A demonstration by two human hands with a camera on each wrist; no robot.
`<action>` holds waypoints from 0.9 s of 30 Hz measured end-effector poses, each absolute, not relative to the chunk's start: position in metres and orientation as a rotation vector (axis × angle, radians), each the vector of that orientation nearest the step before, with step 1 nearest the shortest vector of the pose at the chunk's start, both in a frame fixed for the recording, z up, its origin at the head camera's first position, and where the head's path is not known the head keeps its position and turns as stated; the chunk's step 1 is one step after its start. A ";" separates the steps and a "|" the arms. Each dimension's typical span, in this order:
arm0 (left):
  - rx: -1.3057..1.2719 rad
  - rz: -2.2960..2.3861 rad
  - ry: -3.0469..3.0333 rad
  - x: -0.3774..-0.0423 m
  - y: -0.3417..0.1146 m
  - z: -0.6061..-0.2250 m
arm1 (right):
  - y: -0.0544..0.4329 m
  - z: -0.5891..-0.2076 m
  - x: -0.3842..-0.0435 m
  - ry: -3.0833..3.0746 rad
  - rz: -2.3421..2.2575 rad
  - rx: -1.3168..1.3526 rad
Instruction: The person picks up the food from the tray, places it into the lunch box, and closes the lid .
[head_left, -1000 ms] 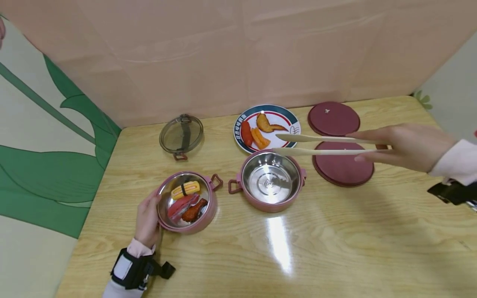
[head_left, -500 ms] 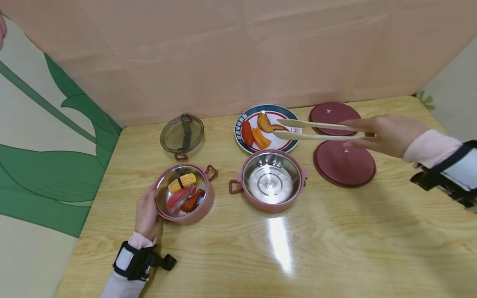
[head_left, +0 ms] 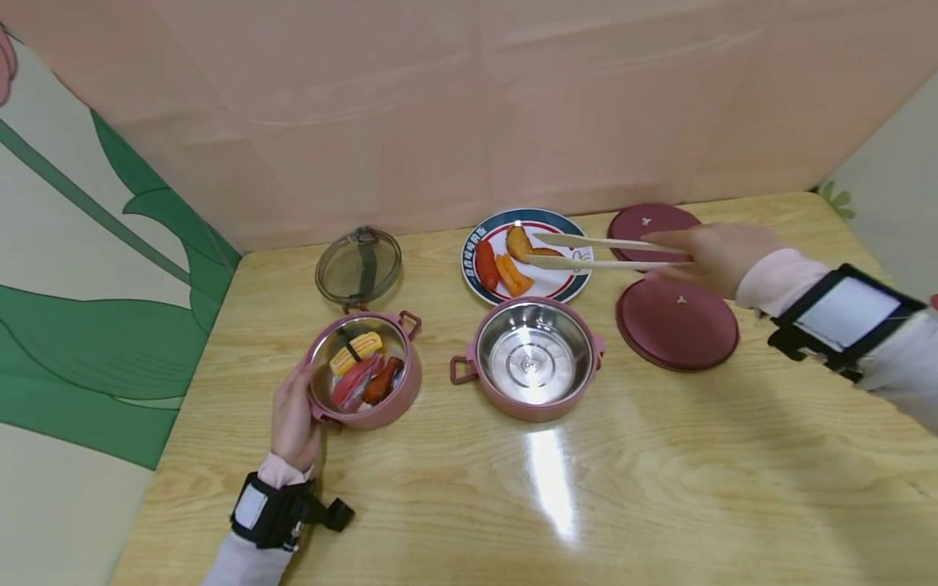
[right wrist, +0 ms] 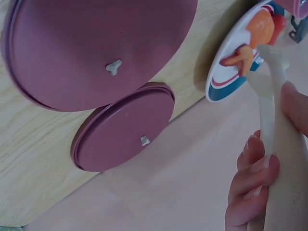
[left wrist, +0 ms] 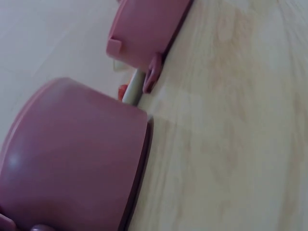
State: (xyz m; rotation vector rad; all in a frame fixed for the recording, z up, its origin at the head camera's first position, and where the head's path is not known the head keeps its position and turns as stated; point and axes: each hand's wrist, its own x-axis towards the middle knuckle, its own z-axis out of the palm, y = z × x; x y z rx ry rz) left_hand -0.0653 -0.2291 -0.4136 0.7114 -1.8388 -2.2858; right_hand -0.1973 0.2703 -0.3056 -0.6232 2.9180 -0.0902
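Here, the right hand [head_left: 714, 256] points tongs [head_left: 586, 242] leftward over the plate [head_left: 557, 282].

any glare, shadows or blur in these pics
Head view: a bright glare streak on the glossy light-wood table, shiny reflections in the round pink steel-lined pot at centre, slight blur on the right hand; left wrist view: dim, with a faint highlight on the nearer round pink pot; right wrist view: dim, with a shadow beside the round white blue-rimmed plate.
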 end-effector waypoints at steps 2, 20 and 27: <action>0.664 -2.331 -1.790 -0.066 -0.228 -0.413 | 0.264 -0.306 -0.199 2.923 -0.088 -0.625; 0.563 -2.407 -1.660 -0.072 -0.221 -0.416 | 0.233 -0.308 -0.211 2.912 -0.050 -0.632; 0.520 -2.393 -1.769 -0.072 -0.222 -0.418 | 0.228 -0.309 -0.214 2.901 -0.008 -0.595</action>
